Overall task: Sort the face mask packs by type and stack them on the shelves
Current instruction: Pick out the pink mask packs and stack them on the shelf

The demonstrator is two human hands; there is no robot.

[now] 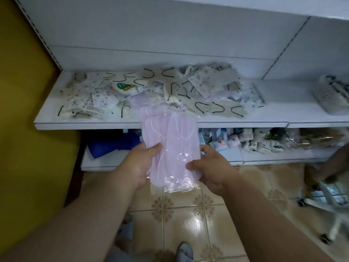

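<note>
I hold a stack of pink face mask packs (pixel 171 140) in clear plastic in front of the white shelf (pixel 120 123). My left hand (pixel 140 165) grips the stack's left edge, thumb on top. My right hand (pixel 211 169) grips its right lower edge, thumb pressed on the plastic. On the shelf behind lies a loose heap of mask packs (pixel 170 91): beige ones with black ear loops, white patterned ones, and a few pink ones (pixel 140 99).
A lower shelf (pixel 232 157) carries blue fabric (pixel 111 144) and several small packs (pixel 245 138). A white perforated basket (pixel 328 97) sits at the shelf's right. Yellow wall on the left. A wheeled white rack (pixel 328 197) stands on the tiled floor at right.
</note>
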